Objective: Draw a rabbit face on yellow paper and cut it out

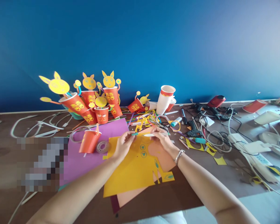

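Over the yellow paper sheet [126, 171], my left hand [124, 143] pinches a small teal marker cap [135, 134]. My right hand [162, 140], with a bracelet at the wrist, grips a white marker [149, 135] whose tip points left toward the cap; the two are apart. Small drawn circles with teal hearts [143, 151] and ear shapes with teal centres [169, 177] mark the sheet. Peach paper [166, 158] lies by my right hand. To the left, a red paper cup [90, 141] and a tape roll [102, 147] rest on purple paper [84, 168].
Red cups with yellow animal faces [59, 86] stand at the back left. White stacked cups [163, 101] rise behind my right hand. Paper scraps, pens and glue guns [193, 129] with tangled cables fill the right. A power strip [252, 152] lies farther right. Behind is a blue wall [140, 46].
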`<state>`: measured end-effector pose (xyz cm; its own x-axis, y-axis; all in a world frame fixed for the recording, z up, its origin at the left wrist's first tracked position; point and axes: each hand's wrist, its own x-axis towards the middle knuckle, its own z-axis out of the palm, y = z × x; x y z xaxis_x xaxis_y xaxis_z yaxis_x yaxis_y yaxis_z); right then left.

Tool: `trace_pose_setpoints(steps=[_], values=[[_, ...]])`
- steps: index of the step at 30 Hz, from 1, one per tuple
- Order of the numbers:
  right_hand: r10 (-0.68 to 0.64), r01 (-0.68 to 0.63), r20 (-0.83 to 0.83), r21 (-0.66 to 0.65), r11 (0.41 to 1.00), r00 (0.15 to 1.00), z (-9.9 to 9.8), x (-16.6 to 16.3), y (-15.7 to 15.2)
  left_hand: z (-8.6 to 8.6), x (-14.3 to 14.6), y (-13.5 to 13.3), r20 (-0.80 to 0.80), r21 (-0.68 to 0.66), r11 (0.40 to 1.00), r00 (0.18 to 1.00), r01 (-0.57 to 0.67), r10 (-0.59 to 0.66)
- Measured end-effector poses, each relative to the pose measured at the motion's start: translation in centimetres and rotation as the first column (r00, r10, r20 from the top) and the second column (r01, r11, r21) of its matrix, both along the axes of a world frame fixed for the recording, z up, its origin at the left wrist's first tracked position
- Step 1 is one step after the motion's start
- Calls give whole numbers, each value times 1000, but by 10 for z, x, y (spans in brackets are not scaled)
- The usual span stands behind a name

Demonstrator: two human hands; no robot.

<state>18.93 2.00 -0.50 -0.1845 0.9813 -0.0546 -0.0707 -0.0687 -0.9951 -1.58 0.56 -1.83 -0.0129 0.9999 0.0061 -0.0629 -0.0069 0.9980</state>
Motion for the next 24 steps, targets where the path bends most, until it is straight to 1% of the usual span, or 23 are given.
trace_pose_setpoints(steps=[3,6,9,12,14,17,21,24], values=[[82,-90,125,56,994,989,0,-2,-3,-2,0,0,-63,16,999,998,30,-29],[125,-144,222,70,987,967,-6,-6,-4,-2,-1,-2,-174,67,992,981,104,-91],[88,-117,266,96,989,960,-16,-9,-3,-2,-1,-3,-306,119,980,945,157,-114],[40,-81,305,123,989,952,-24,-10,-2,-2,-2,-4,-387,139,976,916,170,-105],[47,-85,305,113,990,951,-24,-9,-1,-2,-2,-4,-404,143,974,909,173,-102],[47,-75,274,94,993,961,-18,-8,-2,-3,-2,-3,-391,145,973,914,177,-107],[-34,7,246,112,994,969,-6,-5,-3,-3,-1,-3,-357,152,972,927,179,-115],[-87,68,188,110,992,978,-2,-5,-1,-1,0,-4,-348,152,971,929,185,-123]])
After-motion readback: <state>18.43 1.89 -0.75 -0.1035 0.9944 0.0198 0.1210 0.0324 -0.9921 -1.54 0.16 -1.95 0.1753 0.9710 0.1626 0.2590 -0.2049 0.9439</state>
